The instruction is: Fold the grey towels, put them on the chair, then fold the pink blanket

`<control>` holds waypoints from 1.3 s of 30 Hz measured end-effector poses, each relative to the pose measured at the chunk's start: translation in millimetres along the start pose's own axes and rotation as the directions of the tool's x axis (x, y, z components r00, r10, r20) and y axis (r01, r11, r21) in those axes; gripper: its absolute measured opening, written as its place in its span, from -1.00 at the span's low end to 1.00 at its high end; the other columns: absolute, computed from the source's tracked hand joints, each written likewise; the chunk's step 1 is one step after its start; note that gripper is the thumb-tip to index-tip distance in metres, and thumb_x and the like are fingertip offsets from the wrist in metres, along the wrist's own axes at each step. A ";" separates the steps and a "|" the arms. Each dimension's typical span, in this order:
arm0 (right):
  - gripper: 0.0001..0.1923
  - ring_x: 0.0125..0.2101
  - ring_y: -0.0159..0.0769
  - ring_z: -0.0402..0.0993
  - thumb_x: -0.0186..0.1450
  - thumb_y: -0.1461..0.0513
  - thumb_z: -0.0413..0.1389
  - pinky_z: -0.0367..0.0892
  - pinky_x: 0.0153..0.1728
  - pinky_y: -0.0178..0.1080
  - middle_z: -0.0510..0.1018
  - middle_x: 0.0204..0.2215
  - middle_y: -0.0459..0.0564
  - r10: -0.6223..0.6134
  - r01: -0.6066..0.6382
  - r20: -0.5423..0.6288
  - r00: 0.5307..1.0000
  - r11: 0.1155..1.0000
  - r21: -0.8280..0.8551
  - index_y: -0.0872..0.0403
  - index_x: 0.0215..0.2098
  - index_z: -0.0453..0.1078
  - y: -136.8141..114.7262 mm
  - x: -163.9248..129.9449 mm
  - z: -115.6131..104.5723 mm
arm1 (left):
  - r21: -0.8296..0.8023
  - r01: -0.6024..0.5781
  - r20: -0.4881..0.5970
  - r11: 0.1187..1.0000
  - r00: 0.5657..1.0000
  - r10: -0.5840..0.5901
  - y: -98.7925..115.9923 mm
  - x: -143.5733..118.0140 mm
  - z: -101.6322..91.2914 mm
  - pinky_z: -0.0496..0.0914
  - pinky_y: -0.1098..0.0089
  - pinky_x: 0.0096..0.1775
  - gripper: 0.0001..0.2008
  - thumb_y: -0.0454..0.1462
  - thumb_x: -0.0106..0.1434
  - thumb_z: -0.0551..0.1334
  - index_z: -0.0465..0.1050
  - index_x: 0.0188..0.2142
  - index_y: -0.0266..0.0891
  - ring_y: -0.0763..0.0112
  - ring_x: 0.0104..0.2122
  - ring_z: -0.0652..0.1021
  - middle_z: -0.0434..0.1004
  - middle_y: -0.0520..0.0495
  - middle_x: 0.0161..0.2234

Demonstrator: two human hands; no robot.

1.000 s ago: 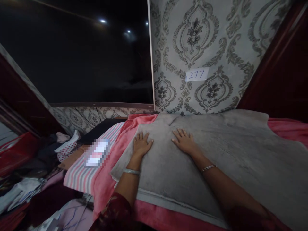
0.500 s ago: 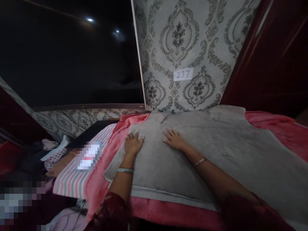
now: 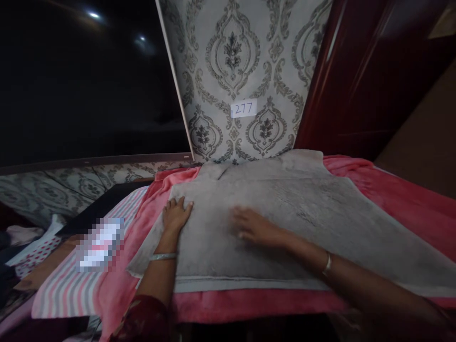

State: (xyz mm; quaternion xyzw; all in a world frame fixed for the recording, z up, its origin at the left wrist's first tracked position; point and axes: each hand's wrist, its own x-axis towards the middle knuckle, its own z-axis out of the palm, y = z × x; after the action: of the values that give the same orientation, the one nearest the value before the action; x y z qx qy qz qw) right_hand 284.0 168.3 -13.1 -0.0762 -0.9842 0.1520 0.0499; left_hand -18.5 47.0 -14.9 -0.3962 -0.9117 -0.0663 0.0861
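From the head camera, two hands lie on one grey cloth (image 3: 285, 209), which is spread flat over one pink blanket (image 3: 392, 190) across the middle and right of the scene, reaching from the near edge back to the far wall. The left hand (image 3: 175, 214) rests palm down on the cloth's left part, close to its left edge, fingers straight and close together, pointing away toward the far wall. The right hand (image 3: 253, 227) lies on the cloth just right of the left one, apart from it; it is blurred, the fingers stretched out toward the left, and whether they are spread or together cannot be told. Each wrist carries one bangle, two in all: the left bangle (image 3: 163, 257) and the right bangle (image 3: 327, 264). One striped cloth (image 3: 64, 289) lies at the near left, beside the pink blanket. On the far patterned wallpaper (image 3: 231, 57) sits one white label (image 3: 244, 108) reading 277. One dark screen (image 3: 81, 80) fills the far left
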 end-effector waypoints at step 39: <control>-0.29 0.45 0.08 -0.39 0.46 -0.17 -0.12 -0.33 0.35 0.33 -0.15 0.48 -0.01 0.193 -0.193 -0.014 0.981 0.981 -0.036 -0.18 0.49 -0.09 37.0 -159.8 11.9 | -0.005 -0.032 0.045 0.999 0.998 0.033 0.4 12.6 -2.5 0.22 -0.01 0.22 -0.25 0.09 0.38 -0.15 0.24 0.35 -0.34 -0.14 0.29 0.28 0.26 -0.43 0.30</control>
State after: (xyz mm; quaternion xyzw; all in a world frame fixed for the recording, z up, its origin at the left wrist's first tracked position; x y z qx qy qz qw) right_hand 444.7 173.3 -47.7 -0.1729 -0.9746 0.1372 0.0384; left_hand -26.4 55.8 -9.7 -0.4126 -0.9067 -0.0579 0.0655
